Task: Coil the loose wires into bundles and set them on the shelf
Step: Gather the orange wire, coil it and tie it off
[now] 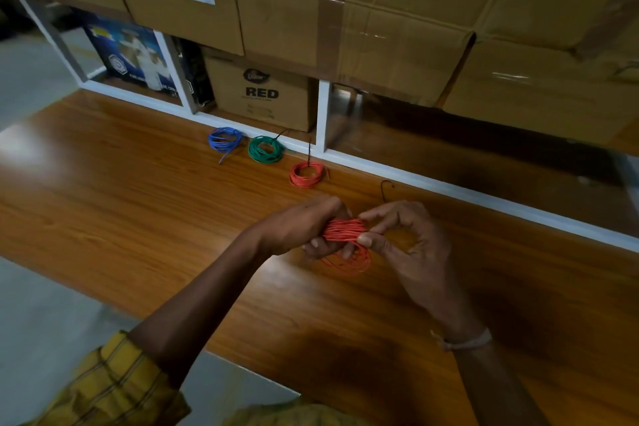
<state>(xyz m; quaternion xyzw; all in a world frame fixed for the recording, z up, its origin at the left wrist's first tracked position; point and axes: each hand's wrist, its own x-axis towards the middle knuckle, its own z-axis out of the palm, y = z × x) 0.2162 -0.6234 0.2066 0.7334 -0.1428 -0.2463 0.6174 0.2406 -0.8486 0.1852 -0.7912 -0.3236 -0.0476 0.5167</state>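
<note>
both grips (304, 228) (411, 245) around red coil (345, 230)

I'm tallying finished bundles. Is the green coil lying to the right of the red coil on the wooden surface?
No, the green coil lies left of the red coil, between it and the blue coil.

I see a mustard-yellow checked sleeve (114, 387) rolled up on my left arm. A pale thread band (465, 342) circles my right wrist.

Glossy wood-grain shelf (138, 218), matt brown cardboard boxes (380, 28), shiny tape (330, 10).
</note>
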